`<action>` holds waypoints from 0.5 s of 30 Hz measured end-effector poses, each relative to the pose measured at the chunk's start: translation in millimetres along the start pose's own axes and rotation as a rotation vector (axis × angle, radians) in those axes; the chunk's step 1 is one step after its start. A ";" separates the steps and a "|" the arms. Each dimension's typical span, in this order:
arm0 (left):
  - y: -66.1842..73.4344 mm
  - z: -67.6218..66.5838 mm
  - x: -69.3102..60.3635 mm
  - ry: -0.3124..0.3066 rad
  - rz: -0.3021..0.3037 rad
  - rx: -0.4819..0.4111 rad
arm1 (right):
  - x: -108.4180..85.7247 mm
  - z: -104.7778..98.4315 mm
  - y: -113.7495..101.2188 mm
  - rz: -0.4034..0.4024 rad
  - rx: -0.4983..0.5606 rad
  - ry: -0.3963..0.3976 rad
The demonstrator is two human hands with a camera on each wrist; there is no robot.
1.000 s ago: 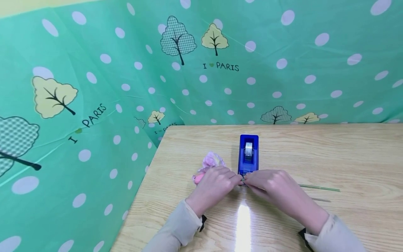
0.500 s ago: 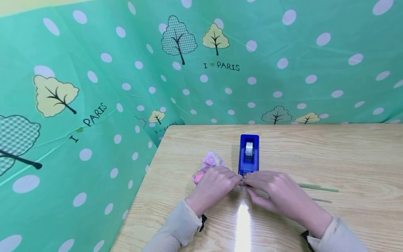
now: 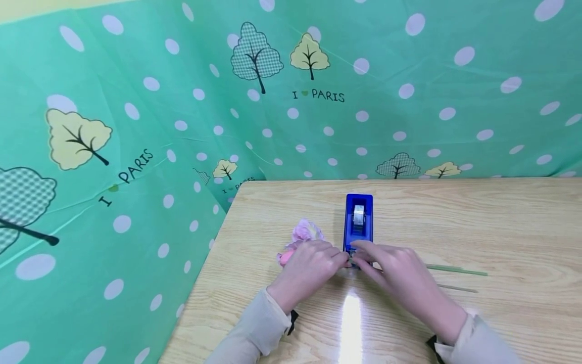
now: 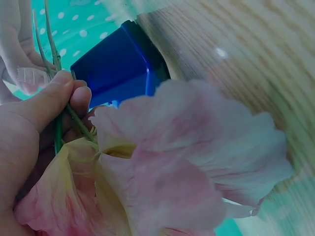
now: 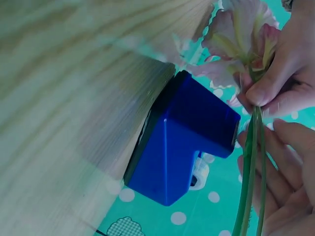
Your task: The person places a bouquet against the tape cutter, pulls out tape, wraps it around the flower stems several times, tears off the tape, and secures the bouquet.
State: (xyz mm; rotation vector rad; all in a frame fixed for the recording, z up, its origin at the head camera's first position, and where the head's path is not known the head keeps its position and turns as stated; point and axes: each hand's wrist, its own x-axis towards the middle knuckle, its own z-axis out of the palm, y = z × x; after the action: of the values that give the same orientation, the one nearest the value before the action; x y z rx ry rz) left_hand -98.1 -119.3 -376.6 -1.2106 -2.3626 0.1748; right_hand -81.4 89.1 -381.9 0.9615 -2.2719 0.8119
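My left hand pinches several green stems just below pink flowers, the thumb on top in the left wrist view. Close by on the right, my right hand has its thumb and fingers apart; in the right wrist view that hand has loosely bent fingers behind the stems. A bit of clear tape lies by the right fingers and the stems in the left wrist view. The blue tape dispenser stands just beyond both hands, its front end partly hidden by them.
The stems reach out to the right past my right hand, over the wooden table. A green dotted cloth hangs behind the table and along its left side.
My right hand's fingers have shifted and spread at the stems, with the thumb drawn in nearer to them. My left hand keeps its pinch in the same place, and the dispenser has not moved.
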 end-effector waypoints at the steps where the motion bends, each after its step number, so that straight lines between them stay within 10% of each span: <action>1: 0.0 -0.5 -0.1 -0.004 0.000 0.003 | 0.2 0.7 -0.8 0.005 0.000 0.001; 15: 1.3 -0.7 0.1 -0.044 -0.002 0.024 | -2.5 7.2 -2.7 -0.039 -0.057 -0.018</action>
State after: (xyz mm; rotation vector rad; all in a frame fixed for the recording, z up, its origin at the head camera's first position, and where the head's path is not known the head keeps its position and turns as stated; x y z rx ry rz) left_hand -96.9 -118.5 -376.4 -1.2048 -2.3921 0.2311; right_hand -79.5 83.6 -387.5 0.9879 -2.2712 0.7207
